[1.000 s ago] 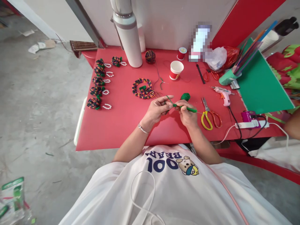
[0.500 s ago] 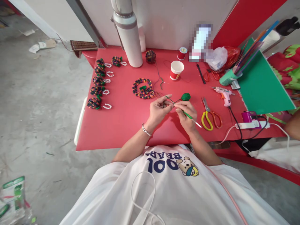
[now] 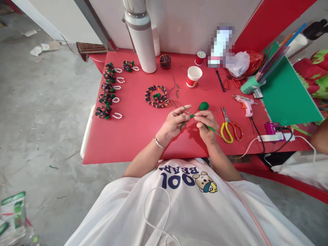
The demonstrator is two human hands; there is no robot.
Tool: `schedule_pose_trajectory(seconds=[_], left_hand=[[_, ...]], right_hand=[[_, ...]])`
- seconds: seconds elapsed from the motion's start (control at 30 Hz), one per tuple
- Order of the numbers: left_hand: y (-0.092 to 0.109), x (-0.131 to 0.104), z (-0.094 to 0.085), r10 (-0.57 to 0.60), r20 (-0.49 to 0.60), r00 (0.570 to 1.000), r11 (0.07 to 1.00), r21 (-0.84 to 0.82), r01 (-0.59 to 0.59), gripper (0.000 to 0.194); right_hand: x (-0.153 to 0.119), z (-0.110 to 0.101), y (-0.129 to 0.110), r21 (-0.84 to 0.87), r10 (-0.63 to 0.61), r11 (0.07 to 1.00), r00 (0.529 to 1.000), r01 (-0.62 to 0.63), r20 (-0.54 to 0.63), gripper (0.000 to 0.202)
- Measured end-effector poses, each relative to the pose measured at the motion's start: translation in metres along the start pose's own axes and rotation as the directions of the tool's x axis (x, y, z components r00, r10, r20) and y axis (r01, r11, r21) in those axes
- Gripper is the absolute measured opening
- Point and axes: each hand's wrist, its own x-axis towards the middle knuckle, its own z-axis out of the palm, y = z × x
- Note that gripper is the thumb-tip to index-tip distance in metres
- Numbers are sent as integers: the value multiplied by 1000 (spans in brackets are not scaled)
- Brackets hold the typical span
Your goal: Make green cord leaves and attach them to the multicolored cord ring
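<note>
In my right hand (image 3: 207,126) is a crochet hook (image 3: 210,128) with a green handle, its tip pointing left toward a small green stitched piece (image 3: 192,116). My left hand (image 3: 174,123) pinches the green yarn beside that piece, with a strand over the raised index finger. A green yarn ball (image 3: 204,106) lies just beyond my right hand. Left of my hands rests a coiled multicoloured braid (image 3: 148,97) with a green bit inside it. Yellow-and-red-handled scissors (image 3: 226,131) lie right of my right hand.
On the red table (image 3: 128,136), several multicoloured rosettes (image 3: 103,112) with bead loops line the left. Farther back are a white bottle (image 3: 143,44), a paper cup (image 3: 194,76) and a dark yarn ball (image 3: 165,61). A pink glue gun (image 3: 246,105) lies right; another person's arm shows at the right edge.
My hands have moved slightly apart, the right one a little to the right with the hook. The green stitched piece now shows between them.
</note>
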Motion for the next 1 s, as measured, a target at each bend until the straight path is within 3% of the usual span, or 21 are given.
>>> schedule_pose_trajectory(seconds=[0.17, 0.47, 0.57, 0.73, 1.0], left_hand=[[3, 0, -1, 7, 20, 1000, 1000, 15, -8, 48], [1, 1, 2, 114, -44, 992, 991, 73, -111, 53], [-2, 2, 3, 146, -43, 988, 988, 58, -143, 57], [-3, 2, 4, 104, -25, 994, 995, 2, -104, 58], [0, 0, 0, 59, 2, 998, 997, -48, -59, 53]], right_hand=[[6, -6, 3, 38, 17, 999, 998, -19, 56, 28], [4, -2, 2, 8, 70, 997, 997, -70, 46, 33], [2, 1, 0, -37, 27, 999, 1000, -27, 14, 31], [4, 5, -2, -37, -97, 995, 995, 96, -25, 24], [6, 3, 6, -8, -161, 987, 987, 161, 15, 26]])
